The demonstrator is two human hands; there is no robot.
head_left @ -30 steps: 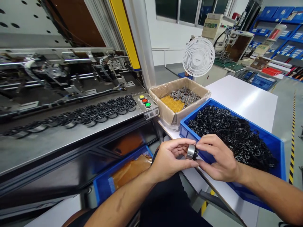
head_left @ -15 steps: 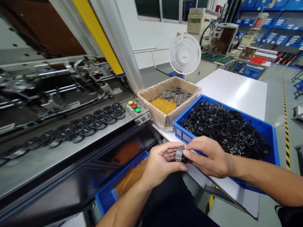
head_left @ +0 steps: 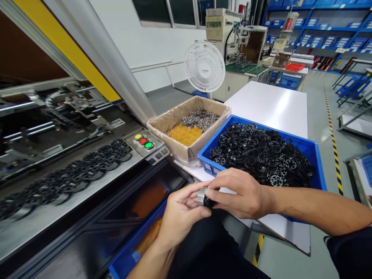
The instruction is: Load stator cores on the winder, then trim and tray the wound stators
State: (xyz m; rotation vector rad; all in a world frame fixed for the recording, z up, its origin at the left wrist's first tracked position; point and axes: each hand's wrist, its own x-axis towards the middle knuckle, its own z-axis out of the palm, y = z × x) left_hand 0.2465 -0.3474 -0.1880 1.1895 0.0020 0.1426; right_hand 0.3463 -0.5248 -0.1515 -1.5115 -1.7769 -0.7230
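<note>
In front of my lap, my left hand (head_left: 179,211) is closed around a grey metal ring-shaped core (head_left: 200,197), thumb below and fingers behind it. My right hand (head_left: 240,193) pinches a black plastic piece (head_left: 208,202) that sits against the core's right side. Much of both parts is hidden by my fingers. Just beyond my right hand stands a blue bin (head_left: 319,162) heaped with black plastic frames (head_left: 261,151).
At left, rows of black-and-metal cores (head_left: 95,166) line the machine's ledge (head_left: 78,201), beside a button panel (head_left: 145,142). A plastic-lined carton (head_left: 188,155) holds metal cores and yellow pieces. Behind it stands a white fan (head_left: 205,68). Another blue bin (head_left: 116,267) sits low.
The view has turned to the right, so the surroundings sit further left. Both hands stay together on the core and the black piece, with the metal side now turned more into view.
</note>
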